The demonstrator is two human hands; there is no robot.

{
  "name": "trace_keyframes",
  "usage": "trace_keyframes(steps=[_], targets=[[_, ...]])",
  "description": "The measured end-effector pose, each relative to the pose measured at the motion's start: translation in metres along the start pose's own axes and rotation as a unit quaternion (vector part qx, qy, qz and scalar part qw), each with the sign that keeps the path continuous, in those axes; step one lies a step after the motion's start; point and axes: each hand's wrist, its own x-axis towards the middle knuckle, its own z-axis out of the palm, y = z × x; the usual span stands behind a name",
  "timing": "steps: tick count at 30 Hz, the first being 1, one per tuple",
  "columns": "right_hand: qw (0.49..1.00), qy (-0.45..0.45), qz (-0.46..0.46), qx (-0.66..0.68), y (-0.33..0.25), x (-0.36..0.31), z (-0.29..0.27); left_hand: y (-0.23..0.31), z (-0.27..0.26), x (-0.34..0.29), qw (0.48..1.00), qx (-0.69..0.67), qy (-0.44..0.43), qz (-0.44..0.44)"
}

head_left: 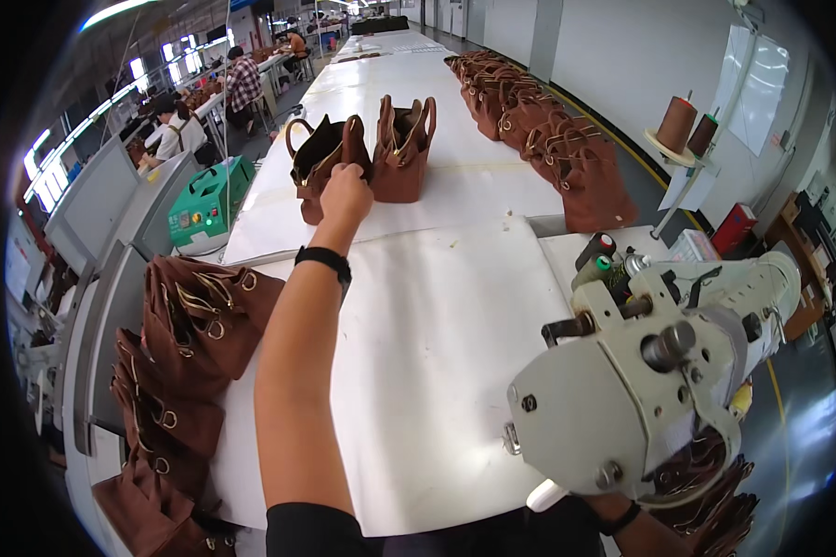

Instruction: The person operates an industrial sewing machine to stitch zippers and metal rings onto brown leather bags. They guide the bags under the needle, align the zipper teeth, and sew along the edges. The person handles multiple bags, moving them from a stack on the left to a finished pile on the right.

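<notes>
My left hand (346, 193) reaches far across the white table, its fingers closed at the handle of a brown handbag (318, 176). This bag stands upright, its top gaping on a dark lining. Close on its right stands a second brown handbag (401, 167), handles up, not touched by my hand. At the lower right my right hand (655, 537) shows only in part beneath the sewing machine (604, 399), near a heap of brown bags (711, 492). Its fingers are hidden, so what it holds cannot be seen.
Brown bags (172, 371) with gold rings pile along the table's left edge. A long row of bags (567, 158) lines the right side. Thread spools (675, 125) stand above the machine. A green machine (211, 204) sits at left; other people (243, 84) work beyond.
</notes>
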Motion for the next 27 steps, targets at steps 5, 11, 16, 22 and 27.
trace_keyframes(steps=[5, 11, 16, 22, 27], targets=[[0.984, -0.057, 0.032, 0.165, -0.097, 0.102, -0.082, -0.041, -0.128, -0.033, 0.995, 0.098, -0.027, 0.015], [0.988, 0.008, 0.023, 0.152, -0.12, 0.124, -0.105, -0.129, -0.349, -0.096, 0.988, 0.15, 0.015, -0.014], [0.993, 0.002, 0.014, 0.119, -0.116, 0.121, -0.099, -0.181, -0.498, -0.188, 0.969, 0.184, -0.033, -0.163], [0.995, 0.083, -0.051, -0.004, -0.056, 0.14, -0.084, -0.23, -0.555, -0.345, 0.914, 0.234, -0.152, -0.295], [0.999, 0.039, -0.008, -0.012, -0.054, 0.118, -0.083, -0.224, -0.476, -0.442, 0.919, 0.119, -0.256, -0.277]])
